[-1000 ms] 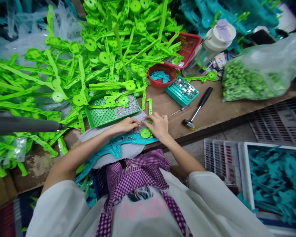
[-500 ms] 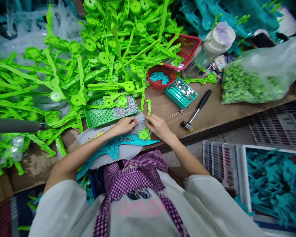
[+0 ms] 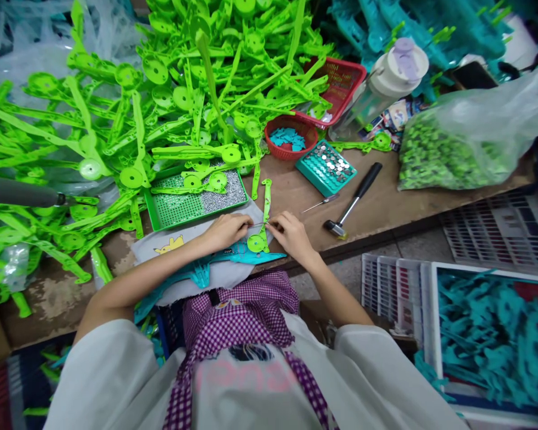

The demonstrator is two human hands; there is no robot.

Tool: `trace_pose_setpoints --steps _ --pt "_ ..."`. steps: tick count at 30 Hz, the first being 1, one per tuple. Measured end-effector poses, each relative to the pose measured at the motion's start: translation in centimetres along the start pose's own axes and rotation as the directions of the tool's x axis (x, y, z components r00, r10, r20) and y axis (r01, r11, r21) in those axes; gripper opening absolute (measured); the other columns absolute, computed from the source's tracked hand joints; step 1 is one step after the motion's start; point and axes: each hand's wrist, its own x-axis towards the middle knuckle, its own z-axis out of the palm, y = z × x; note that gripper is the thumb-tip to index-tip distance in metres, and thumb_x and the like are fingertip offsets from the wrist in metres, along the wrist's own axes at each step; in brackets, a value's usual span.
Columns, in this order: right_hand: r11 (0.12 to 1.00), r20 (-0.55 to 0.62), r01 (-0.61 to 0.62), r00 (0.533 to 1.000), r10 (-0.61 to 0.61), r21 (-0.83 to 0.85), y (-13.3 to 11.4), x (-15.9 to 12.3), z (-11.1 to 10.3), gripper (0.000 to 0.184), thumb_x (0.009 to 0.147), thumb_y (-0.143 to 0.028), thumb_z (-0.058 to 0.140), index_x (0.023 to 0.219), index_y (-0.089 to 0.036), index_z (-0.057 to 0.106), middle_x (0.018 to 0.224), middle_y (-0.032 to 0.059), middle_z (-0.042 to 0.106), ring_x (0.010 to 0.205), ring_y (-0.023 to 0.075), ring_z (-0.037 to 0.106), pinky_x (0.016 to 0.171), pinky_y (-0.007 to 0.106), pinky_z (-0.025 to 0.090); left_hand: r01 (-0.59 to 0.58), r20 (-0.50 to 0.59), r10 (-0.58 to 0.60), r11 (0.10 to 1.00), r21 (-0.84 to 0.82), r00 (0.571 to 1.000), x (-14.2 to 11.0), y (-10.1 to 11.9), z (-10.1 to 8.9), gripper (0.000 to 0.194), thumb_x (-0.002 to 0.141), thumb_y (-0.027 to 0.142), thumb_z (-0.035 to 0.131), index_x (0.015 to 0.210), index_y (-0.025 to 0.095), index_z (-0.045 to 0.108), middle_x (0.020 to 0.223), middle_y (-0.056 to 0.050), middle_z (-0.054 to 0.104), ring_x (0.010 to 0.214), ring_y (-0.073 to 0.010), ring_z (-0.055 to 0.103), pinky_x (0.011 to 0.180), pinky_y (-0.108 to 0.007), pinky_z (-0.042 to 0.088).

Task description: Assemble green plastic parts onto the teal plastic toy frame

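Observation:
My left hand has its fingertips closed in a pinch over the grey cloth. Opposite it, my right hand pinches too, and a thin wire runs stretched between them. Just under the wire lies a long lime-green plastic part with a round disc at its near end. Closer to my body, a teal plastic shell rests on the cloth, with fine wires along it partly hidden by my left hand and forearm.
Green tray of small metal pieces beyond my left hand; lime-green parts heaped behind. To the right are a red basket, teal block with metal discs, thin screwdriver, hammer, bottle and bag.
The view has shifted slightly. My right hand has moved a little away from the lime-green part, whose length now shows between my hands. Both hands keep their pinch on the wire.

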Motion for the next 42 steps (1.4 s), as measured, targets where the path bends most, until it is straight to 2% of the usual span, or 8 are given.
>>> trace_pose_setpoints --steps 4,7,11,19,23,29,35,42 --pt "1.000 -0.032 0.026 0.999 -0.025 0.007 0.6 -0.1 0.4 0.034 0.102 -0.045 0.047 0.092 -0.021 0.069 0.090 0.0083 0.067 0.084 0.0226 0.061 0.079 0.036 0.047 -0.106 -0.121 0.101 0.994 -0.032 0.987 0.7 0.5 0.2 0.031 0.095 0.024 0.059 0.125 0.017 0.067 0.115 -0.012 0.071 0.104 -0.0226 0.068 0.091 -0.036 0.053" --pt "0.997 -0.062 0.069 0.996 -0.068 0.015 1.2 -0.2 0.7 0.034 0.101 -0.045 0.049 0.093 -0.021 0.070 0.088 0.0080 0.068 0.084 0.0225 0.061 0.079 0.036 0.046 -0.154 -0.164 0.140 0.985 -0.075 0.976 1.8 0.8 0.6 0.024 0.095 0.026 0.064 0.116 0.017 0.072 0.109 -0.010 0.074 0.101 -0.0224 0.068 0.088 -0.035 0.052" --pt "0.994 -0.094 0.107 0.990 -0.106 0.005 1.5 -0.4 1.1 0.029 0.101 -0.042 0.051 0.100 -0.022 0.072 0.090 0.0069 0.071 0.089 0.0218 0.063 0.085 0.038 0.043 -0.078 -0.151 0.059 0.989 -0.124 0.987 2.9 0.7 1.2 0.012 0.093 0.020 0.065 0.095 0.017 0.077 0.090 -0.006 0.076 0.085 -0.0189 0.068 0.080 -0.030 0.049" --pt "0.998 -0.163 0.035 0.986 -0.025 0.057 1.3 -0.5 1.9 0.033 0.102 -0.044 0.050 0.095 -0.021 0.072 0.087 0.0056 0.072 0.082 0.0201 0.063 0.084 0.037 0.043 -0.014 -0.136 -0.015 0.978 -0.209 0.991 3.0 0.6 1.6 0.015 0.089 0.022 0.064 0.087 0.015 0.076 0.078 -0.004 0.073 0.069 -0.0139 0.062 0.068 -0.026 0.042" --pt "0.998 -0.132 0.011 0.991 -0.003 0.061 1.2 -0.3 1.5 0.037 0.102 -0.047 0.047 0.094 -0.022 0.072 0.087 0.0058 0.071 0.086 0.0209 0.063 0.084 0.036 0.041 0.026 -0.115 -0.056 0.968 -0.249 0.992 3.2 0.8 1.4 0.016 0.088 0.023 0.063 0.086 0.014 0.076 0.074 -0.002 0.071 0.067 -0.0131 0.059 0.067 -0.026 0.041" --pt "0.986 -0.010 -0.130 0.991 0.131 0.109 0.9 0.5 0.4 0.035 0.099 -0.047 0.054 0.085 -0.021 0.072 0.080 0.0029 0.069 0.076 0.0177 0.062 0.077 0.033 0.038 0.113 -0.065 -0.137 0.954 -0.279 0.989 3.5 1.0 1.3 0.016 0.085 0.022 0.062 0.084 0.013 0.076 0.069 -0.002 0.068 0.063 -0.0133 0.057 0.067 -0.028 0.041" --pt "0.981 0.051 -0.186 0.982 0.183 0.063 0.2 0.8 -0.4 0.033 0.098 -0.045 0.054 0.083 -0.021 0.070 0.081 0.0027 0.070 0.075 0.0174 0.061 0.073 0.032 0.034 0.098 -0.067 -0.122 0.952 -0.290 0.990 3.8 0.8 1.3 0.018 0.085 0.028 0.065 0.083 0.014 0.076 0.072 -0.003 0.070 0.065 -0.0137 0.059 0.067 -0.027 0.041" --pt "0.977 -0.012 -0.191 0.981 0.193 0.098 -0.3 0.6 0.2 0.026 0.098 -0.040 0.056 0.089 -0.021 0.072 0.086 0.0041 0.072 0.082 0.0199 0.064 0.076 0.033 0.038 0.028 -0.105 -0.088 0.880 -0.475 0.991 3.7 -0.1 1.5 0.017 0.083 0.030 0.066 0.081 0.014 0.073 0.071 -0.002 0.069 0.065 -0.0124 0.057 0.065 -0.026 0.041"
